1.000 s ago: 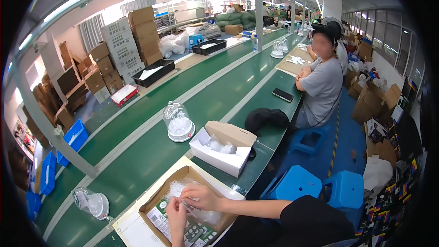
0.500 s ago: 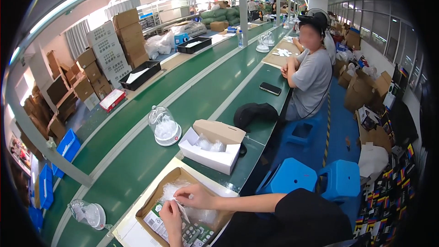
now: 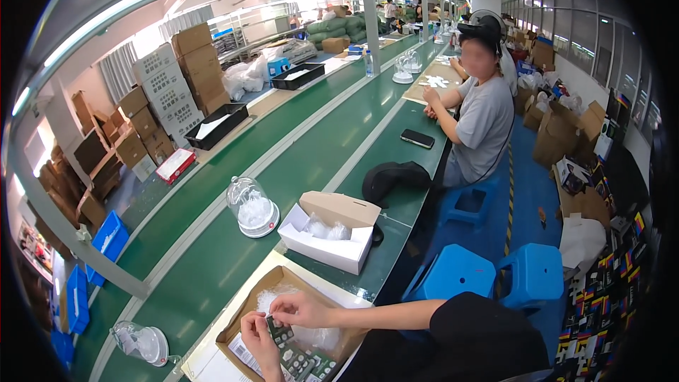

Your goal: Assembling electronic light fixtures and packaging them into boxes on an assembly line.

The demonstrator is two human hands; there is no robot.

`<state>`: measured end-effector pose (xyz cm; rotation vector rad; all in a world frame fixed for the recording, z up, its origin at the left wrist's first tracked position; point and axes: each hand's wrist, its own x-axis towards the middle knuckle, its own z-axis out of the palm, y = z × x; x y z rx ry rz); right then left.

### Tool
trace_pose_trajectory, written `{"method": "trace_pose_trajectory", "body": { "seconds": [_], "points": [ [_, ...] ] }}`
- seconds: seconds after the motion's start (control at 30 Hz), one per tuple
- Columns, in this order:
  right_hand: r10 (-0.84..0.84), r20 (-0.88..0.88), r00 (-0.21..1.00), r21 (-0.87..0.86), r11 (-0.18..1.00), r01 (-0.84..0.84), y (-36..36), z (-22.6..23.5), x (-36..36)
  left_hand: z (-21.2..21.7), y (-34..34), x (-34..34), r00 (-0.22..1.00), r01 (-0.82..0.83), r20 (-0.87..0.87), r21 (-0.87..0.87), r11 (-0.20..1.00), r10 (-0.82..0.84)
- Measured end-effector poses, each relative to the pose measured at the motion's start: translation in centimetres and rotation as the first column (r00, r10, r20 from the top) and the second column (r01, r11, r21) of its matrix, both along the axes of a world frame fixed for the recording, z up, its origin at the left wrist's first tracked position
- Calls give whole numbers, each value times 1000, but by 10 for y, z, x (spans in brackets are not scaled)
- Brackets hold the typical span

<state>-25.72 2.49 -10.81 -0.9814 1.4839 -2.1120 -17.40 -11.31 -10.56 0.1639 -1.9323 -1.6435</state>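
Note:
My left hand [image 3: 256, 334] and my right hand [image 3: 303, 308] meet over a shallow brown cardboard tray [image 3: 245, 308] at the bottom of the view. Both pinch a small dark green flat part [image 3: 278, 330] between their fingertips. Under the hands lie crumpled clear plastic bags [image 3: 318, 337] and a row of more dark green parts [image 3: 304, 362]. My right forearm comes in from the right in a black sleeve.
Beyond the tray stand an open white box [image 3: 322, 244] holding clear bags and a clear dome on a white base [image 3: 251, 206]. A second dome [image 3: 141, 343] sits lower left. Another person [image 3: 481, 110] sits further along the green bench; a phone [image 3: 417, 139], black cloth [image 3: 392, 178], blue stools [image 3: 488, 276].
My hands have drawn closer together over the tray and now grip one small green part between them. The view has shifted slightly leftward and down along the bench.

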Motion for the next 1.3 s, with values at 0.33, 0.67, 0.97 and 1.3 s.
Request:
{"method": "trace_pose_trajectory", "body": {
  "seconds": [0.33, 0.67, 0.97, 1.3],
  "points": [
    [-29, 34, 999, 48, 999, 27, 1, -11, -3, 11, 9, 1, 998, 51, 22, 222, 974, -57],
    [35, 166, 985, 3, 999, -36, -2, -3, 1, 13, 8, 3, 997, 4, -73, 191, 981, 10],
    [64, 128, 990, -39, 997, -59, -26, 5, 11, 18, 5, 10, 983, -100, -108, 350, 931, 146],
    [-23, -150, 988, 92, 995, 37, -13, 4, 19, 15, -3, 10, 999, -31, -26, 366, 930, 43]
  ]
}}
